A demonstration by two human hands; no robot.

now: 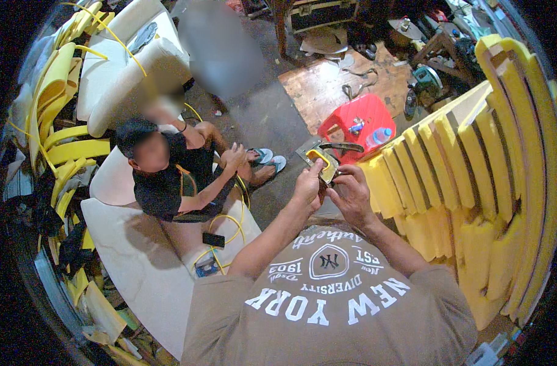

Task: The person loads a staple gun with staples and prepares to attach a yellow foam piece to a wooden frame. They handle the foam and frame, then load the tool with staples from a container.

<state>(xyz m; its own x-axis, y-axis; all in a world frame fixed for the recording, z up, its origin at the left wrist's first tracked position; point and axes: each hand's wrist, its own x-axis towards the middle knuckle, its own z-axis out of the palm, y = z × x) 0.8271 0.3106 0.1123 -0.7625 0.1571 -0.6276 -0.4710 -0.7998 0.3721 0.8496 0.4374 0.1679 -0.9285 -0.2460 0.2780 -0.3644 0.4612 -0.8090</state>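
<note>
In front of my chest I hold a small tool (322,160) with a yellow loop-shaped part and grey metal. Its exact kind is hard to make out. My left hand (309,185) wraps round its near left side, thumb pressed on the yellow part. From the right, my right hand (352,191) meets it with bent fingers pinching at its lower end; what lies between those fingertips is hidden. A dark curved bar (342,147) lies just beyond the yellow part, over the edge of a red plastic stool (350,116). Whether it joins the tool is unclear.
A clear bottle (379,136) is on the stool. Stacked yellow foam pieces (440,165) rise at my right. On the left, another person (168,168) sits on a pale sofa (138,244), beside a phone (214,240) and yellow hose (234,226). Beyond the stool lies a wooden board (309,91).
</note>
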